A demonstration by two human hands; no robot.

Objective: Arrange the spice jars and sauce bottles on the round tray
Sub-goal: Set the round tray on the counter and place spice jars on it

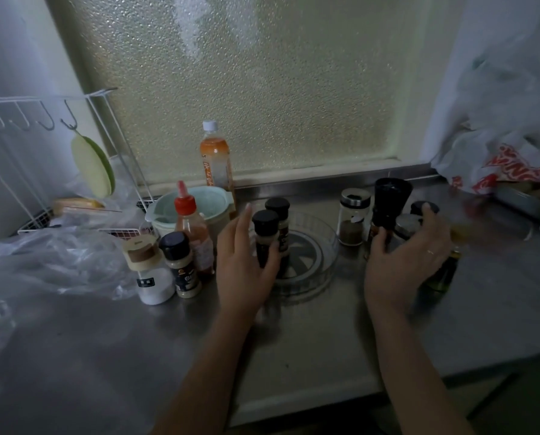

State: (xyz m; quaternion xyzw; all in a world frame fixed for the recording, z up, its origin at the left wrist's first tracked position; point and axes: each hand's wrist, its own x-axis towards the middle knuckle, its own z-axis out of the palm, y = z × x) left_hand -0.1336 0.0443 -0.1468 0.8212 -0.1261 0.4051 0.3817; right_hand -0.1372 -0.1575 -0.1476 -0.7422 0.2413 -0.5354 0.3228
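A clear round tray (327,237) with a grey centre sits on the steel counter. My left hand (242,265) grips a black-capped spice jar (264,229) at the tray's left edge, thumb across its front. A second black-capped jar (278,206) stands just behind it on the tray. My right hand (414,259) reaches into a cluster to the right of the tray: a black grinder (389,197), a silver-lidded jar (406,224) and a dark green bottle (441,276). Its grasp is unclear. A glass jar (353,216) stands beside the tray.
Left of the tray stand a white jar with a beige cap (151,277), a black-capped shaker (180,266), a red-capped sauce bottle (193,237), a pale bowl (205,199) and an orange drink bottle (214,161). Plastic bags (42,262) and a wire rack (36,127) fill the left.
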